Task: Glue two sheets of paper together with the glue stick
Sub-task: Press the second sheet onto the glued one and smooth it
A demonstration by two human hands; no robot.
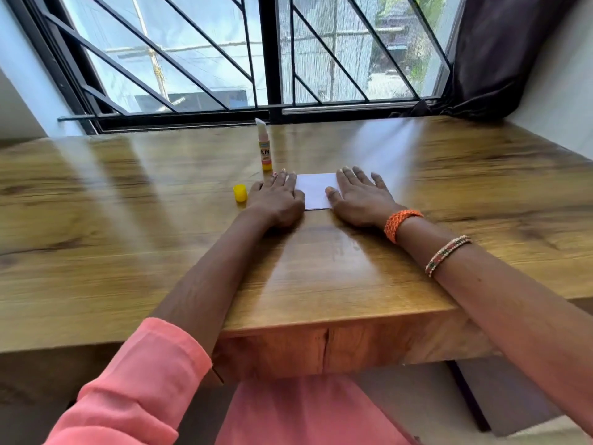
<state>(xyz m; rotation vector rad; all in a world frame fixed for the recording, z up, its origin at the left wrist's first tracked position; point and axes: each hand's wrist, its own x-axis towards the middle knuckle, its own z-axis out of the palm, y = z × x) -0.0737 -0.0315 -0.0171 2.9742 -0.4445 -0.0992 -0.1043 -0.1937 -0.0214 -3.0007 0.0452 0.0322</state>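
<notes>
1. The left hand lies palm down with its fingers stretched flat and released, gripping nothing; the fingertips press on the left edge of the white rectangular paper.
2. The right hand lies flat in the same way, fingers spread and loose, covering the paper's right part, thumb resting on the sheet.
3. The paper lies flat on the glossy brown wooden table, between and under both hands; whether it is one sheet or two stacked cannot be told.
4. A thick orange braided band circles the right wrist, and thin beaded bangles sit further up the forearm.
5. A pink sleeve covers the left upper arm.
6. A small yellow plastic cap stands on the table just beside the left hand, apart from it.
7. The uncapped glue stick, a yellow and orange tube with its white glue extended, stands upright just beyond the left fingertips.
8. Behind the table, a black barred window runs across, with a dark curtain bunched at its right end.
</notes>
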